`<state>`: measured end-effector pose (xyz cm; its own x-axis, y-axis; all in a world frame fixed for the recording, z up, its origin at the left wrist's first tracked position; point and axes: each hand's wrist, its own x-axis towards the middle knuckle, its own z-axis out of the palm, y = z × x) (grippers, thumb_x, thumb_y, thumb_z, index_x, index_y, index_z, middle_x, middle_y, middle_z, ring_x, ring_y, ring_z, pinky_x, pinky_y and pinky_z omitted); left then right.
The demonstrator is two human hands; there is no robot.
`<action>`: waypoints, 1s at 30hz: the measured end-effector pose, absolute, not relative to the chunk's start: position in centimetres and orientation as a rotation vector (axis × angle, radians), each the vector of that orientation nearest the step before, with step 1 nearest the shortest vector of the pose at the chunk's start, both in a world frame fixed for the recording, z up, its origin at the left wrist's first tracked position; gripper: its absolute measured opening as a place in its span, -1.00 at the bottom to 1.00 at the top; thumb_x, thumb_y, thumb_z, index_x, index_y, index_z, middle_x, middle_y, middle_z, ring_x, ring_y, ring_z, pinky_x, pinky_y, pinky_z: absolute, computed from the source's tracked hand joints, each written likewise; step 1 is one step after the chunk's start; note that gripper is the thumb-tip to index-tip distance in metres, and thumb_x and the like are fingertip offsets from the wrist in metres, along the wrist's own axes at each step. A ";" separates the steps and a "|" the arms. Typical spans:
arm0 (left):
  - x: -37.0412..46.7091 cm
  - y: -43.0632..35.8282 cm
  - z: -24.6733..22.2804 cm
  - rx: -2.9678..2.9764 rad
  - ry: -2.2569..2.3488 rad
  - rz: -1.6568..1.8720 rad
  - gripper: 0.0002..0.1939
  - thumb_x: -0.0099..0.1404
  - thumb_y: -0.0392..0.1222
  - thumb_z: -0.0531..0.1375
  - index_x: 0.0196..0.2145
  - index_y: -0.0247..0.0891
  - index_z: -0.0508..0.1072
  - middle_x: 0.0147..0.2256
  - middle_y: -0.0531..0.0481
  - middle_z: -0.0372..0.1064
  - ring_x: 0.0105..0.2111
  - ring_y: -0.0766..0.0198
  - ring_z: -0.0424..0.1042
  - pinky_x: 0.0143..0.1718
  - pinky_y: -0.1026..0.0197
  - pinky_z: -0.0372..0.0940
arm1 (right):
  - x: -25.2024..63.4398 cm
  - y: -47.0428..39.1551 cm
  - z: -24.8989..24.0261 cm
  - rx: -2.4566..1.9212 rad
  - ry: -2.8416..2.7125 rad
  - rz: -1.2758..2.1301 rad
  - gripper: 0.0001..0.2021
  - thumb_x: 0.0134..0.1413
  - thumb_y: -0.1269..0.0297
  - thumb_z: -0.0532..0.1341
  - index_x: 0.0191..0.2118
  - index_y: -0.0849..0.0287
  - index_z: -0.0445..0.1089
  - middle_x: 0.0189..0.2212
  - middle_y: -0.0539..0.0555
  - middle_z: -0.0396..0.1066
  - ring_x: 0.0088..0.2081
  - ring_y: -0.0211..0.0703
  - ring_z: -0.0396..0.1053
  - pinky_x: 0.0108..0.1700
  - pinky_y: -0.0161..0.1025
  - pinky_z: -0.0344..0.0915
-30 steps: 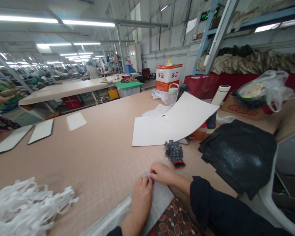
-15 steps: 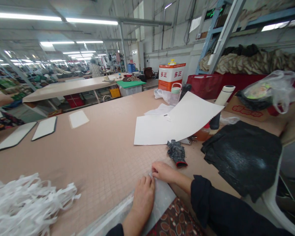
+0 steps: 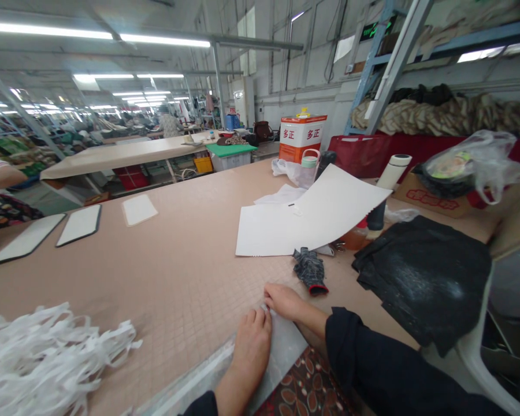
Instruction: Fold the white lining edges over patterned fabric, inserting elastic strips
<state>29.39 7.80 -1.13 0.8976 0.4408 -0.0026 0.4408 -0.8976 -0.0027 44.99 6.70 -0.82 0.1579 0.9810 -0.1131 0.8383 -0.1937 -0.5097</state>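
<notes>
A greyish translucent plastic sheet (image 3: 282, 353) lies at the table's near edge, over a patterned brown cloth (image 3: 301, 384) at my lap. My left hand (image 3: 252, 344) rests on the sheet, its fingers bent and pressed together at the far corner. Touching it there, my right hand (image 3: 282, 300) is closed in a pinch on the same corner. Any small piece between the fingertips is hidden. Just beyond my right hand lies a dark grey knitted glove (image 3: 309, 270) with a red cuff.
White strips (image 3: 39, 358) are heaped at left. Large white sheets (image 3: 281, 228) lie ahead, near a thermos (image 3: 394, 170). Black sheets (image 3: 429, 277) are stacked at right. White panels (image 3: 80, 225) lie at far left, near another person's arm (image 3: 0, 176).
Both hands stay together at the sheet's corner. My right hand and forearm have shifted slightly left. The other things lie as before, with a slight camera movement.
</notes>
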 end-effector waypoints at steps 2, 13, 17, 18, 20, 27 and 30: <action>29.3 7.9 -1.2 -3.078 -0.754 -0.026 -0.62 0.23 -0.43 0.00 0.02 -0.36 0.25 -0.17 -0.15 0.31 -0.22 0.11 0.28 -0.22 0.07 0.25 | 44.7 6.6 -0.5 -2.106 -1.738 0.563 -0.88 -0.01 0.46 0.09 -0.33 0.23 0.34 -0.38 0.08 0.38 -0.32 -0.18 0.27 -0.29 -0.30 0.12; 28.0 9.1 -0.3 -3.262 -1.229 -0.199 -0.81 0.25 -0.34 0.01 -0.36 -0.25 0.41 -0.34 0.00 0.32 -0.26 0.26 0.30 -0.22 0.24 0.21 | 43.1 2.3 -2.0 -1.767 -1.774 0.461 -0.74 0.08 0.55 -0.01 -0.20 0.21 0.36 -0.25 0.10 0.34 -0.16 -0.20 0.24 -0.10 -0.29 0.19; 27.4 8.4 -0.8 -3.141 -0.826 -0.130 -0.78 0.25 -0.40 -0.02 -0.25 -0.27 0.38 -0.29 -0.04 0.32 -0.27 0.21 0.27 -0.24 0.16 0.22 | 42.7 1.8 -1.5 -1.734 -1.933 0.381 -0.76 0.09 0.51 0.02 -0.19 0.18 0.36 -0.22 0.08 0.34 -0.15 -0.17 0.22 -0.08 -0.24 0.19; 27.3 8.2 -0.8 -3.122 -0.766 -0.123 -0.77 0.25 -0.41 -0.02 -0.23 -0.28 0.37 -0.28 -0.05 0.32 -0.27 0.20 0.27 -0.25 0.15 0.22 | 42.6 1.5 -1.3 -1.724 -1.996 0.354 -0.78 0.10 0.49 0.04 -0.18 0.17 0.36 -0.22 0.08 0.35 -0.14 -0.16 0.22 -0.07 -0.22 0.19; 26.7 8.2 -0.7 -3.099 -0.718 -0.085 -0.77 0.26 -0.42 -0.02 -0.21 -0.29 0.36 -0.28 -0.06 0.31 -0.28 0.20 0.27 -0.28 0.15 0.24 | 42.4 1.0 -1.1 -1.709 -2.095 0.306 -0.79 0.11 0.46 0.05 -0.15 0.18 0.34 -0.21 0.08 0.35 -0.12 -0.13 0.21 -0.06 -0.20 0.19; 20.7 8.8 0.7 -3.145 -0.776 0.120 -0.80 0.27 -0.38 0.03 -0.19 -0.25 0.36 -0.24 -0.04 0.32 -0.25 0.19 0.27 -0.23 0.17 0.25 | 42.4 0.3 -0.6 -1.699 -2.213 0.288 -0.70 0.11 0.52 0.01 -0.05 0.20 0.29 -0.17 0.13 0.34 -0.06 -0.11 0.20 -0.05 -0.16 0.20; 17.2 8.9 1.1 -3.177 -0.913 0.162 -0.76 0.25 -0.41 0.03 -0.16 -0.23 0.36 -0.22 -0.04 0.32 -0.22 0.21 0.27 -0.19 0.18 0.22 | 42.4 0.3 -0.4 -1.688 -2.244 0.309 -0.68 0.10 0.54 0.00 -0.05 0.22 0.29 -0.15 0.14 0.34 -0.06 -0.12 0.19 0.00 -0.17 0.17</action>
<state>17.23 8.92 1.13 0.8442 0.5176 -0.1394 0.5340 -0.8349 0.1333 42.45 0.27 -0.44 -0.2538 0.9598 0.1197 0.8919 0.2802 -0.3551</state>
